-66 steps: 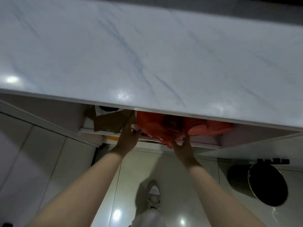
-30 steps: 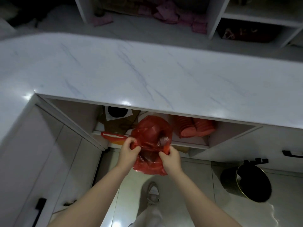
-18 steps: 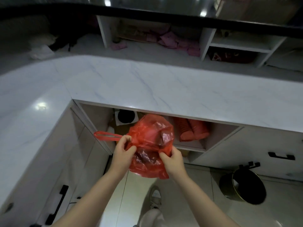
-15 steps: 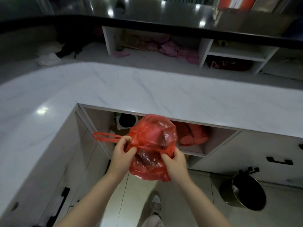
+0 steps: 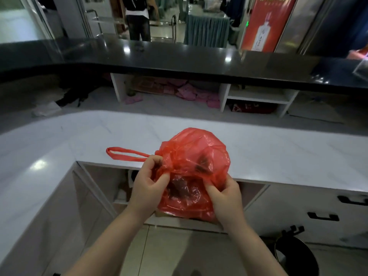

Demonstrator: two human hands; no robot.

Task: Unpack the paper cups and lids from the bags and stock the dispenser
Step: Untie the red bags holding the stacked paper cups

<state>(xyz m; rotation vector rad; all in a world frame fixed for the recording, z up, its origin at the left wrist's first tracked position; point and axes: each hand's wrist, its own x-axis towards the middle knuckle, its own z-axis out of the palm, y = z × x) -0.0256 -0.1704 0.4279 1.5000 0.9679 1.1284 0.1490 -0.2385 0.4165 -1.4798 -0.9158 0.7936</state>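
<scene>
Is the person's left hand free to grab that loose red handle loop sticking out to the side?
Probably not at once. The left hand is already pinching the red bag near its neck. The handle loop lies just beside it with nothing between, so it would have to let go first.

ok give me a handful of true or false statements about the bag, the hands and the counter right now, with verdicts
1. Both hands grip the red plastic bag. True: the left hand and the right hand each pinch its film.
2. The bag lies flat on the white marble counter. False: it is held up in front of the counter's edge.
3. One handle loop of the bag sticks out to the left. True.
4. The bag is blue and opaque. False: it is red and see-through, with dark shapes showing inside.
5. A dark round bin stands on the floor at the lower right. True.
</scene>
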